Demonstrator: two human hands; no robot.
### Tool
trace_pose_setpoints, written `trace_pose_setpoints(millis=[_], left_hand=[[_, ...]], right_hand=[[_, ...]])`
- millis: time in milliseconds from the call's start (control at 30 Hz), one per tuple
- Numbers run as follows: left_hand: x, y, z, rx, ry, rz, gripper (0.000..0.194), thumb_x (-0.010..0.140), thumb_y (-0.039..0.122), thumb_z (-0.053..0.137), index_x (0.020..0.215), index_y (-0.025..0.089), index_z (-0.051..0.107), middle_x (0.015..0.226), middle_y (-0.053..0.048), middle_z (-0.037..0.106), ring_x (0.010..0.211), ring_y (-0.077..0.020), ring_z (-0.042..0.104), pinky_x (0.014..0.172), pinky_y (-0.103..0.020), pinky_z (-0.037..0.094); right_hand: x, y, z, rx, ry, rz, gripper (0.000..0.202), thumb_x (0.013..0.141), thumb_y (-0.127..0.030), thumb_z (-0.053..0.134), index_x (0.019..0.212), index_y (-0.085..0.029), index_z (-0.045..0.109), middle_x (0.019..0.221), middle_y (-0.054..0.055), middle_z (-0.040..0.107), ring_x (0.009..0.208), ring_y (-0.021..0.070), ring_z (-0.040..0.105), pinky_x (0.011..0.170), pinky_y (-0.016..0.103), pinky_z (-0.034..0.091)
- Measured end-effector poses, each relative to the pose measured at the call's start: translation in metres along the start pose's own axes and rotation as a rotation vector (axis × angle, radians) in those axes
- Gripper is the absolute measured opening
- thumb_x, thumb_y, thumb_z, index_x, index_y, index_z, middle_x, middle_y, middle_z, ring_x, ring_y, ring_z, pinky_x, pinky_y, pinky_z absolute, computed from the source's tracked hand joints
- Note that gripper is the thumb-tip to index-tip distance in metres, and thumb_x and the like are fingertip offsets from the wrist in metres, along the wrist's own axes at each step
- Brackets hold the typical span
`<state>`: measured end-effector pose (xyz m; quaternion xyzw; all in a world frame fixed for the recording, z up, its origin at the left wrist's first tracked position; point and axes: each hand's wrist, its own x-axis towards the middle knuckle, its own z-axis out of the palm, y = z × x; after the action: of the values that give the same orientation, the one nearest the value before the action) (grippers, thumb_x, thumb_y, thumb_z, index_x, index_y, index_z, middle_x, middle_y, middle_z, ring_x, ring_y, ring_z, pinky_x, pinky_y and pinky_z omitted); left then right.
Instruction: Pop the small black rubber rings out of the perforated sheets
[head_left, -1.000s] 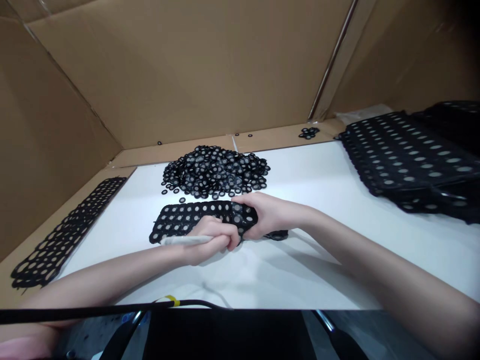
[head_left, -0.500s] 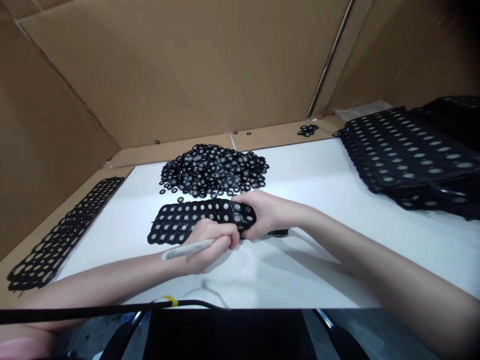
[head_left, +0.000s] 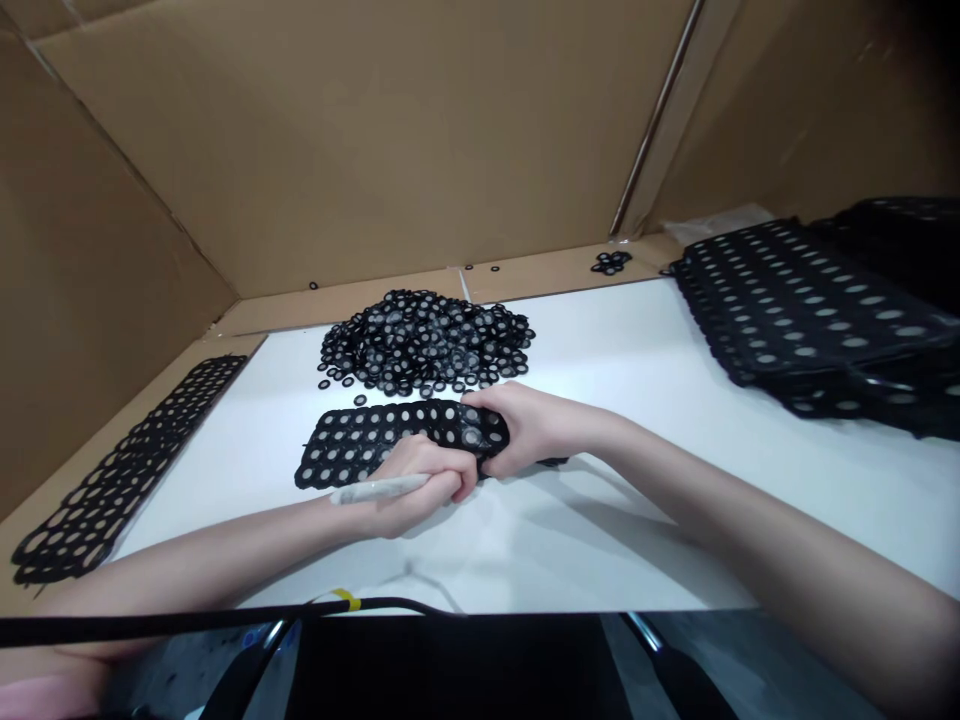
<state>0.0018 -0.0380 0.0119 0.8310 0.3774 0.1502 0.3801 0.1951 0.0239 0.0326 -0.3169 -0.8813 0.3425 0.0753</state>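
My left hand [head_left: 424,482] is closed around a white pen-like tool [head_left: 379,489]; its tip is hidden behind my fingers. That hand rests against the near edge of a black perforated sheet [head_left: 349,440] with rows of round holes. My right hand [head_left: 532,430] grips the right end of this sheet, thumb on the near side and fingers over the far edge. A dark flap shows under my right palm. Just beyond the sheet lies a heap of small black rings [head_left: 427,340].
Another perforated strip [head_left: 135,460] lies along the left edge. A stack of black perforated sheets [head_left: 802,300] stands at the right. A few loose rings [head_left: 611,262] lie near the cardboard wall [head_left: 420,130]. A black cable [head_left: 225,612] crosses the front edge.
The back end of the pen-like tool has risen slightly and my left wrist has tilted a little. My right hand keeps its hold on the sheet. The view has shifted slightly.
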Motion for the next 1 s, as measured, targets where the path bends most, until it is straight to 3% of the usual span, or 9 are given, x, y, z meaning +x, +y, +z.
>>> trace_pose_setpoints(millis=[400, 633, 800, 1000], left_hand=[[-0.001, 0.000, 0.001, 0.025, -0.025, -0.018, 0.028, 0.081, 0.020, 0.032, 0.061, 0.016, 0.051, 0.056, 0.002, 0.047, 0.055, -0.0095, 0.043, 0.062, -0.024, 0.033], [-0.002, 0.002, -0.001, -0.269, 0.073, -0.095, 0.022, 0.075, 0.019, 0.039, 0.061, 0.015, 0.055, 0.049, 0.004, 0.040, 0.050, -0.0087, 0.037, 0.052, -0.021, 0.029], [-0.002, -0.003, -0.013, -0.510, 0.076, -0.130, 0.019, 0.075, 0.018, 0.041, 0.063, 0.013, 0.055, 0.044, 0.005, 0.036, 0.042, -0.0063, 0.029, 0.043, -0.020, 0.022], [0.008, -0.023, -0.031, -0.506, 0.221, -0.070, 0.019, 0.075, 0.019, 0.044, 0.062, 0.012, 0.056, 0.045, 0.005, 0.041, 0.041, -0.0050, 0.033, 0.041, -0.019, 0.021]], right_hand=[[0.000, 0.003, -0.003, 0.015, -0.021, 0.025, 0.031, 0.057, -0.022, 0.072, 0.084, -0.017, 0.058, 0.074, -0.003, 0.056, 0.070, 0.0137, 0.048, 0.058, 0.023, 0.033], [0.000, 0.009, -0.004, 0.051, -0.010, 0.013, 0.032, 0.057, -0.026, 0.075, 0.082, -0.018, 0.055, 0.078, -0.003, 0.056, 0.073, 0.0150, 0.052, 0.060, 0.023, 0.036], [0.000, 0.009, -0.010, -0.057, 0.058, 0.049, 0.044, 0.053, -0.040, 0.081, 0.083, -0.018, 0.057, 0.079, -0.002, 0.058, 0.074, 0.0168, 0.053, 0.061, 0.024, 0.036], [0.000, 0.017, -0.016, -0.135, 0.119, 0.068, 0.069, 0.048, -0.054, 0.083, 0.102, -0.017, 0.062, 0.096, 0.004, 0.067, 0.085, 0.0230, 0.059, 0.069, 0.028, 0.041]])
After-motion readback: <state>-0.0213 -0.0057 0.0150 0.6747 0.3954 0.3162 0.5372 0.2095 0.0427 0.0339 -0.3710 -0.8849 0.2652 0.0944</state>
